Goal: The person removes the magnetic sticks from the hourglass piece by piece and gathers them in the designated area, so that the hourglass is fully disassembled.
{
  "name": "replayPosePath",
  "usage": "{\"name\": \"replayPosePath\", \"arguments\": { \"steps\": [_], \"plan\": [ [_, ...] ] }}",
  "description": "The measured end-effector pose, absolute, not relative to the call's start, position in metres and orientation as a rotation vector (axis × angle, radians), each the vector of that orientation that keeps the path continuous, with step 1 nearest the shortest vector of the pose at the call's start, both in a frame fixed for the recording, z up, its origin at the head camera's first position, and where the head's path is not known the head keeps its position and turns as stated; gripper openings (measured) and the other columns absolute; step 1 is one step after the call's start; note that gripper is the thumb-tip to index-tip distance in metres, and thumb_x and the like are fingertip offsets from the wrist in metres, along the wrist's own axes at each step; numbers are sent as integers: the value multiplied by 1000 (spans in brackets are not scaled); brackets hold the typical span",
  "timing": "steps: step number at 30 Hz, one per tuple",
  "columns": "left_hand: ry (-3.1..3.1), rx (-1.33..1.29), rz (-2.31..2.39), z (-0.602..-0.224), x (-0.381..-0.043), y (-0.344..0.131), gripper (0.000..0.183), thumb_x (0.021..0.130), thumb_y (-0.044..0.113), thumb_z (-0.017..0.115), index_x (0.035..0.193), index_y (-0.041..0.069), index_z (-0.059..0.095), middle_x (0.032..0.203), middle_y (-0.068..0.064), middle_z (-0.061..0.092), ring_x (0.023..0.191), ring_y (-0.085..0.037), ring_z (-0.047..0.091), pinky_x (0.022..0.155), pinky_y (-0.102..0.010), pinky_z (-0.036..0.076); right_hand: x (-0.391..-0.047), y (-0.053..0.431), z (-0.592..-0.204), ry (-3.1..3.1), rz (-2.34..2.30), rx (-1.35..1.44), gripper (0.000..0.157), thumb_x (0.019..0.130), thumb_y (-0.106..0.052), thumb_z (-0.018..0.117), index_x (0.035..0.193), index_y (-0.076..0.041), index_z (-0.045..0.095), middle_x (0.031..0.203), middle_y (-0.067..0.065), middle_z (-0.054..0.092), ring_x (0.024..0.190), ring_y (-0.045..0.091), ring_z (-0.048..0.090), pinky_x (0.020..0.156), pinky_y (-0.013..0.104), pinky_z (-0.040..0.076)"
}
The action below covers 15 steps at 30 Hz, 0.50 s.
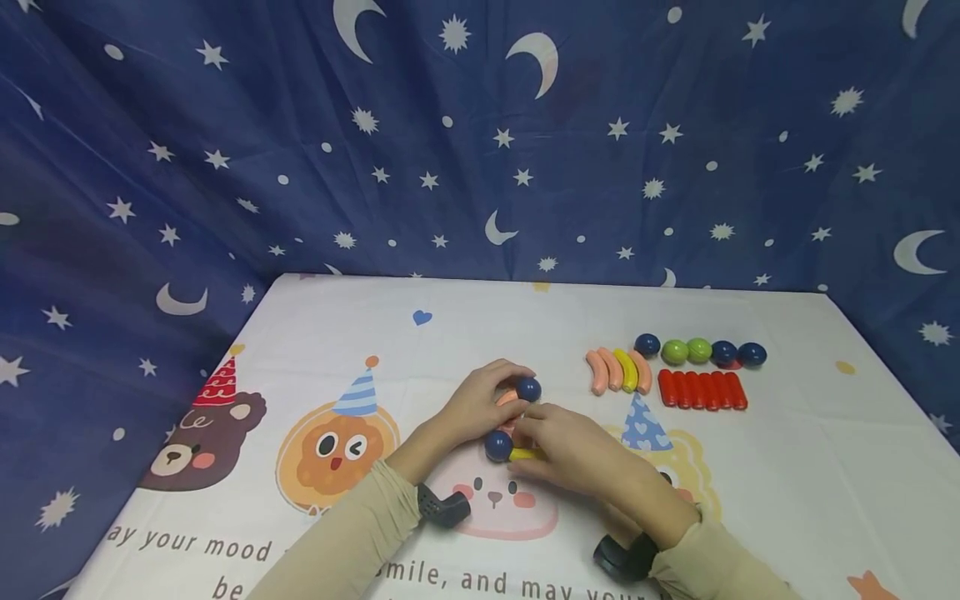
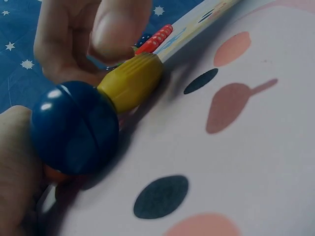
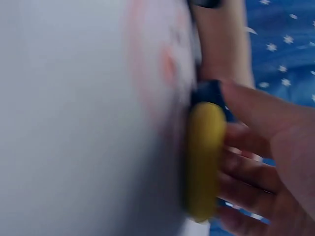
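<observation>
In the head view my left hand (image 1: 480,404) curves round a cluster of small toys, its fingertips beside a dark blue ball (image 1: 528,388). Pink pieces (image 1: 507,398) show partly between the fingers; the left hand's grip is hidden. At the near end of the cluster sits another dark blue ball (image 2: 74,128), close to the left hand. A yellow toy banana (image 3: 204,162) touches this ball, and my right hand (image 1: 581,450) holds it between thumb and fingers, low over the white cloth. The right wrist view is blurred.
To the right lie a row of red pieces (image 1: 702,390), several pink curved pieces (image 1: 597,372) with a yellow one (image 1: 626,371) among them, and green balls (image 1: 675,352) between blue balls (image 1: 752,354). A blue starry curtain (image 1: 480,167) stands behind the printed tablecloth (image 1: 360,321).
</observation>
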<state>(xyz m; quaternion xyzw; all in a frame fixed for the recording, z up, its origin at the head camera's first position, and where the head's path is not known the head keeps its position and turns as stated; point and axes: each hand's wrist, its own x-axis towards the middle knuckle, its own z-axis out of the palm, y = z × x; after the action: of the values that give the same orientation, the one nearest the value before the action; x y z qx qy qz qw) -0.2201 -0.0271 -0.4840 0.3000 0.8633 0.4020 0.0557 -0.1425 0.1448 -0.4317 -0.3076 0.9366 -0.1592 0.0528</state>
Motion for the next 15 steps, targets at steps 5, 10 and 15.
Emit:
{"name": "replayPosePath", "arguments": {
  "steps": [5,10,15],
  "plan": [
    [2613,906,1237,-485,-220,-27,41,85,25,70,124,20,59,120,5,61,117,-11,56,104,-34,41,-141,135,-444,3001,-442,-930,21,79,-38,72,77,-19,63,69,-14,49,59,3,41,55,18,34],
    [2620,910,1236,-485,-220,-27,41,84,25,70,124,20,60,120,5,62,115,-11,56,103,-33,42,-142,133,-448,3049,-493,-916,16,75,-33,72,74,-20,63,61,-15,47,54,1,38,54,19,31],
    [2620,907,1233,-487,-221,-27,41,85,26,70,124,21,59,120,6,61,115,-11,57,102,-33,43,-142,133,-451,3054,-520,-865,10,73,-28,71,77,-21,66,61,-16,48,54,1,38,54,19,32]
  ]
}}
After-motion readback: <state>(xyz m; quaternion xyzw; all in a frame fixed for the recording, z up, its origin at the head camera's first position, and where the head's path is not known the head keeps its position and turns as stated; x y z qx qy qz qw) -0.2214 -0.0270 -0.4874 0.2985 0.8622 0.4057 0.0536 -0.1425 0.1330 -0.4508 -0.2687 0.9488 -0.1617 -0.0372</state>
